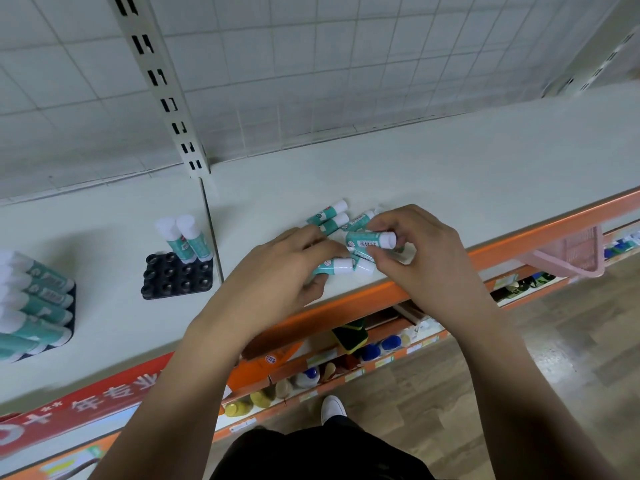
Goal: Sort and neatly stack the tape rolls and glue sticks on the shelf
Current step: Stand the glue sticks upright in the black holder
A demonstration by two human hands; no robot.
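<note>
Several teal-and-white glue sticks lie in a loose pile point(332, 216) on the white shelf point(450, 174). My right hand point(415, 251) pinches one glue stick point(370, 239) just above the pile. My left hand point(291, 268) curls its fingers round another glue stick point(334, 266) at the pile's near side. To the left, a black holder tray point(176, 277) carries two upright glue sticks point(183, 239). At the far left, a second tray point(31, 306) is filled with several glue sticks. No tape rolls are visible.
The shelf has an orange front edge point(502, 251) and a wire grid back panel point(311, 81). A slotted upright post point(162, 88) meets the shelf at a seam. A pink basket point(571, 254) hangs at the right edge. Lower shelves hold bottles point(377, 349).
</note>
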